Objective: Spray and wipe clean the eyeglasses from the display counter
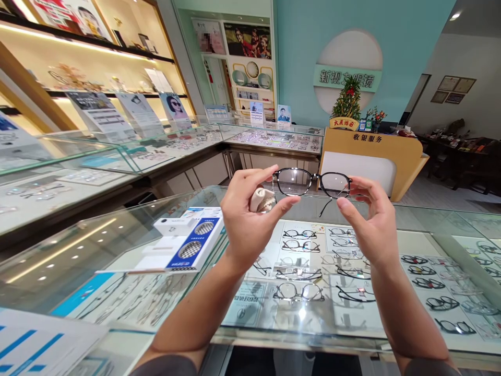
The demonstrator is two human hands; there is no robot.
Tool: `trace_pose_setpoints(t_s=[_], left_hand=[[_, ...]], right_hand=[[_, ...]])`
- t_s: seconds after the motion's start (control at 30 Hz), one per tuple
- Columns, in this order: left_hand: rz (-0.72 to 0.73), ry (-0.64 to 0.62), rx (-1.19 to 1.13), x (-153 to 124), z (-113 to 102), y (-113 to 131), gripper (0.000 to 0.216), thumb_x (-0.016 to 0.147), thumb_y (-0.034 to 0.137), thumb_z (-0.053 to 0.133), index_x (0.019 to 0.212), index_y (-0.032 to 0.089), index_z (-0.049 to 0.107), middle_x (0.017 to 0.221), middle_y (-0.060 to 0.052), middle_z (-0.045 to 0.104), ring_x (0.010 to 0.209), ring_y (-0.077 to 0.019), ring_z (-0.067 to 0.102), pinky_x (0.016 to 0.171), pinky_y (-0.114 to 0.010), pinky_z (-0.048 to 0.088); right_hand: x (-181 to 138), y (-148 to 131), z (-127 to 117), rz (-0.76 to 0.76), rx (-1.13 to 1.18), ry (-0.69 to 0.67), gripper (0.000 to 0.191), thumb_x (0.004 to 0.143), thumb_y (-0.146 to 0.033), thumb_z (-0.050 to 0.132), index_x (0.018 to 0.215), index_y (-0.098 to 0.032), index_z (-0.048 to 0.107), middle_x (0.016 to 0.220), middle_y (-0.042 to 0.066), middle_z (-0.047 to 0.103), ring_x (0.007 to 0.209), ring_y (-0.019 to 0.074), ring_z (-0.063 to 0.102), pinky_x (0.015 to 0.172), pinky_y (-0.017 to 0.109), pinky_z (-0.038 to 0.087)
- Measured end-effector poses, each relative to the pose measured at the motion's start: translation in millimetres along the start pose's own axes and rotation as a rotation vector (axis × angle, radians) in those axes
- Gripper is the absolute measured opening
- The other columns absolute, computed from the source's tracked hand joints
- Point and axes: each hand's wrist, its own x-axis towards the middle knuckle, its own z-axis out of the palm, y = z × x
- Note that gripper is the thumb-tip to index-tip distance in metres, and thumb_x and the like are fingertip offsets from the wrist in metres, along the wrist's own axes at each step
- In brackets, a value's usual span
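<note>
Both hands hold up a pair of eyeglasses (315, 176) with a thin black frame and clear lenses, above the glass display case. My left hand (250, 209) pinches the left end of the frame between thumb and fingers. A bunched cream cloth (261, 200) is tucked in that same palm. At the other end, my right hand (371, 214) grips the frame near the hinge, fingers behind and thumb in front. One temple arm hangs down behind the right lens.
Rows of glasses lie inside the display case (391, 334) below. On its top at left stands a blue and white box (191, 240), with a printed sheet (43, 344) nearer. Further cases run along the left. A yellow counter (407, 162) with a potted plant (347, 102) stands behind.
</note>
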Motion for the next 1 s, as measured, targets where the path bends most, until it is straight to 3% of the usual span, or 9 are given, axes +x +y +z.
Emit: trace_pose_setpoints(t_s=[0.17,0.57,1.0], left_hand=[[-0.062,-0.031,0.007,0.5,-0.1,-2.1,0.054,0.082,0.063,0.087,0.121,0.028,0.079,0.104,-0.005,0.075,0.095,-0.0205,0.071,0.087,-0.036,0.061],[-0.206,-0.196,-0.134,6.4,0.1,-23.8,0.049,0.08,0.063,0.088,0.116,0.03,0.082,0.1,-0.004,0.077,0.074,-0.0166,0.065,0.069,-0.032,0.056],[-0.222,-0.231,-0.152,5.9,-1.4,-28.2,0.044,0.081,0.056,0.088,0.117,0.032,0.082,0.095,-0.003,0.076,0.072,-0.0164,0.064,0.064,-0.031,0.053]], right_hand=[[-0.9,-3.2,-0.3,-0.032,-0.03,0.04,0.037,0.09,-0.046,0.077,0.123,-0.03,0.07,0.115,0.004,0.075,0.11,0.0257,0.07,0.1,0.049,0.055],[-5.7,-11.5,2.7,-0.29,-0.147,0.179,0.031,0.092,-0.043,0.08,0.119,-0.032,0.071,0.109,0.004,0.073,0.103,0.0271,0.067,0.098,0.05,0.055],[-5.8,-12.5,3.9,-0.343,-0.193,0.197,0.029,0.093,-0.042,0.079,0.119,-0.031,0.07,0.106,0.003,0.073,0.1,0.0254,0.068,0.095,0.048,0.056]])
